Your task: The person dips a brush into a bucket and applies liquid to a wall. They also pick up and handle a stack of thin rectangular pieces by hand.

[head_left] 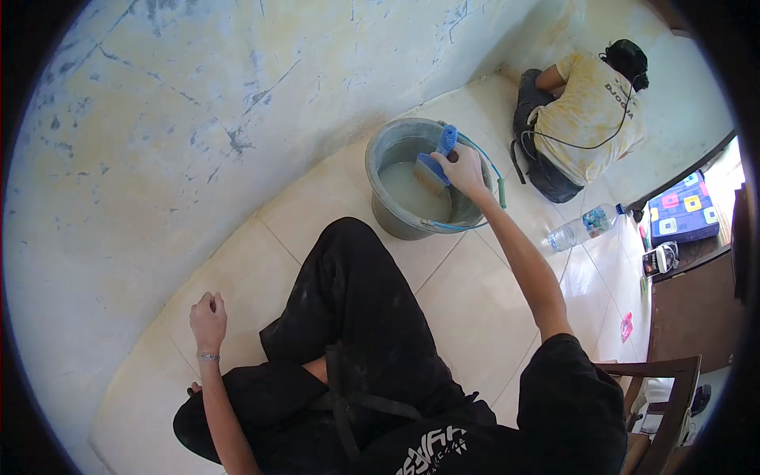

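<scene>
My right hand [463,172] is closed on a wide paint brush [434,172] with a blue handle and pale bristles. It holds the brush inside a grey bucket [388,207], close to the right side of the rim; the bristles are at the cloudy whitish liquid [398,184]. A light blue wire handle with a green grip [501,192] hangs at the bucket's right. Over the floor near the wall, my left hand [208,320] is curled into a loose fist, with nothing seen in it. A bracelet circles that wrist.
A patchy, scuffed wall [150,158] runs along the left above the tiled floor [253,237]. Another person [582,119] crouches at the far right, facing away. A clear plastic bottle [584,227] lies on the tiles. Wooden furniture [689,388] stands at the right edge.
</scene>
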`<state>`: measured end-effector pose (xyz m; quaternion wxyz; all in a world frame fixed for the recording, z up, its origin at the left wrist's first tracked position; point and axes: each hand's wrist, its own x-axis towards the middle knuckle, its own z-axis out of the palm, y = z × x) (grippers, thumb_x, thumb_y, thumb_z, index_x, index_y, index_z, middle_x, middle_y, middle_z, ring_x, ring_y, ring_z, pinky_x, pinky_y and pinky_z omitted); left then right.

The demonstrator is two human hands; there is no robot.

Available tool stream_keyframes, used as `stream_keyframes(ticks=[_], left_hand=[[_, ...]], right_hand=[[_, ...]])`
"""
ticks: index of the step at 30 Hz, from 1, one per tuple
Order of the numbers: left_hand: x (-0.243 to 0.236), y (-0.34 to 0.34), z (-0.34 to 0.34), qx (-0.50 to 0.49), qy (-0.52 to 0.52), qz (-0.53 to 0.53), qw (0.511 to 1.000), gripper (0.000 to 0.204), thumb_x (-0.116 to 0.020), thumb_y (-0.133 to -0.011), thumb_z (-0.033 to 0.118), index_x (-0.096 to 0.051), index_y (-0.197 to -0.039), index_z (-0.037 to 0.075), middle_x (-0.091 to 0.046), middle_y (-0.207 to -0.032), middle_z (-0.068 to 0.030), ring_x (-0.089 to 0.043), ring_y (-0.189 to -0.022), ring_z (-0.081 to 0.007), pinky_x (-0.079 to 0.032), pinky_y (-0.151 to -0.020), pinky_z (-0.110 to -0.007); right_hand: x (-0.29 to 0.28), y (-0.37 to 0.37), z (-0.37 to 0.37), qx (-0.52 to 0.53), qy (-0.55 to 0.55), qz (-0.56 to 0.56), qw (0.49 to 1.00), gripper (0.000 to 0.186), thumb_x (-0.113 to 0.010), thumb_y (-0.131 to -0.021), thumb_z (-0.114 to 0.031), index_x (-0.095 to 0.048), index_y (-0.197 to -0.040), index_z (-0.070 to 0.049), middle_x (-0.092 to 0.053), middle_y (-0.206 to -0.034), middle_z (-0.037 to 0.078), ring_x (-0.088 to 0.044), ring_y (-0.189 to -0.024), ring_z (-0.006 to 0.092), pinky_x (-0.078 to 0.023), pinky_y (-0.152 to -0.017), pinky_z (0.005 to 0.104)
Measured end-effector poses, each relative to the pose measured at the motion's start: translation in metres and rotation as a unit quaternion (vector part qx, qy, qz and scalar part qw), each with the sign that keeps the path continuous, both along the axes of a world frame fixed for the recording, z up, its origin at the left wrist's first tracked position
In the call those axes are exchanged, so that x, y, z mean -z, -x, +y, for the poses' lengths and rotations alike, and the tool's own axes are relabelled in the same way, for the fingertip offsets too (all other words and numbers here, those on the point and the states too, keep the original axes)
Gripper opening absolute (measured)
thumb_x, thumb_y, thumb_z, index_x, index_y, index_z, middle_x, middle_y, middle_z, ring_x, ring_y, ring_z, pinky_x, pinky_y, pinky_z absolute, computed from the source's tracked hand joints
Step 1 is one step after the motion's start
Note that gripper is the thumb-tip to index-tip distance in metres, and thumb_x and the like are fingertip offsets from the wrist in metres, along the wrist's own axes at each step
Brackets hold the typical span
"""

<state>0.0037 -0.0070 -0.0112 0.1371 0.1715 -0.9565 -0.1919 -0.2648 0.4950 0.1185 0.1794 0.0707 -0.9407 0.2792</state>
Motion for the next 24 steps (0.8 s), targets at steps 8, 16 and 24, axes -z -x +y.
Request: stream_keyframes(ticks=[8,16,24], left_hand=[[-0.004,0.003,0.003,0.006,-0.023,-0.016,1.000,0.029,-0.059,-0.090,0.021,-0.054,-0.069,0.002,-0.060,-0.065,-0.0158,-0.058,-0.066,-0.0375,-0.045,-0.059,-0.048],[-0.001,0.000,0.002,-0.046,0.032,-0.012,0.998,0.030,-0.057,-0.092,0.023,-0.056,-0.070,0.003,-0.061,-0.066,-0.0156,-0.059,-0.066,-0.0374,-0.047,-0.060,-0.049],[0.001,0.000,0.004,-0.039,0.027,-0.021,0.999,0.030,-0.057,-0.091,0.024,-0.056,-0.070,0.003,-0.062,-0.067,-0.0153,-0.061,-0.068,-0.0370,-0.048,-0.061,-0.050]], right_hand=[[-0.020,0.003,0.005,-0.017,0.000,-0.013,1.000,0.029,-0.073,-0.080,-0.028,-0.070,-0.080,0.001,-0.066,-0.069,0.018,-0.064,-0.061,0.0270,-0.049,-0.062,0.0394],[-0.050,0.030,0.007,-0.231,0.024,0.039,0.972,0.018,-0.072,-0.083,-0.014,-0.070,-0.094,0.000,-0.068,-0.080,0.018,-0.065,-0.067,0.0223,-0.051,-0.065,0.0350],[-0.039,0.024,0.006,-0.279,-0.138,0.168,0.935,0.020,-0.069,-0.080,-0.008,-0.066,-0.100,-0.007,-0.067,-0.095,0.012,-0.064,-0.078,0.0312,-0.051,-0.073,0.0377]])
